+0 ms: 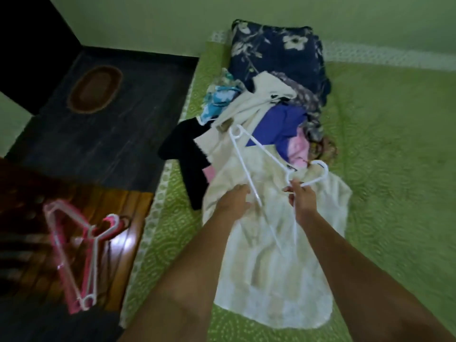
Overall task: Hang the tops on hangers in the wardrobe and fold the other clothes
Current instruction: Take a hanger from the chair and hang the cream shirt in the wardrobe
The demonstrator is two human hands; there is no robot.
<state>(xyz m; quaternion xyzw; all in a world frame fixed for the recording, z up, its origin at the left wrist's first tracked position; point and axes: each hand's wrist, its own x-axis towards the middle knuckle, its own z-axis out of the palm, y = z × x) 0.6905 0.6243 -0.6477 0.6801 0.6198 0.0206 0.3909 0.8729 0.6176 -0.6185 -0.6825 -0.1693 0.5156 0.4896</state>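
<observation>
Spread across most of the view: green patterned quilted bedspread, landmark for all else. At its far end, against the wall: dark blue pillow with white flower print. Just nearer on the bedspread than the pillow: heap of mixed clothes, cream, purple, pink, turquoise and black pieces tangled together. Lying flat on the bedspread, nearer than the heap and touching its near edge: thin cream-white top, hem toward the camera. Off the bedspread's left edge: dark wooden floor with an oval brown mat on it. Also off the left edge, nearer the camera: bundle of pink and white plastic hangers on glossy brown wood. On the cream-white top, over its far end: white plastic hanger, hook end toward the right. Above the bedspread's middle, on the top's cloth: left hand, fingers bent, seemingly gathering the fabric beside the hanger's arm; exact hold hard to tell. Just right of it: right hand, fingers curled round the hanger close to its hook.
</observation>
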